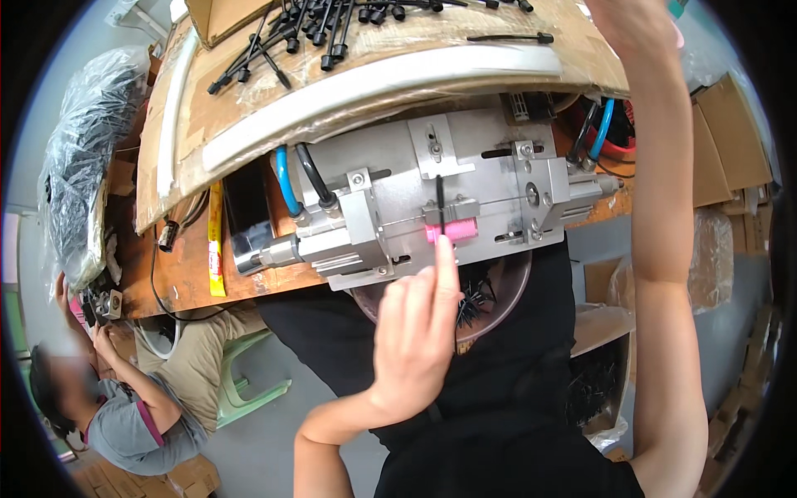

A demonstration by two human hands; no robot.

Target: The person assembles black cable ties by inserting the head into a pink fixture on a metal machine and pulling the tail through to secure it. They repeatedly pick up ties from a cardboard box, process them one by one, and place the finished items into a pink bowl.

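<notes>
My left hand (415,336) reaches over the metal fixture (324,224) with the index finger stretched out and the other fingers partly curled. That fingertip touches the near end of a thin black rod-like part (441,195), at a pink block (462,229) in the fixture's middle. The part lies across the block and points away from me. My right arm extends far forward on the right; the right hand (635,29) is at the upper edge, its fingers cut off or hidden.
Several black stick parts with thick heads (328,60) lie on a cardboard-covered surface (415,70) behind the fixture. A bowl (498,319) with black parts sits below it. Blue hoses (287,178) join the fixture. On the left a co-worker (137,407) sits handling something.
</notes>
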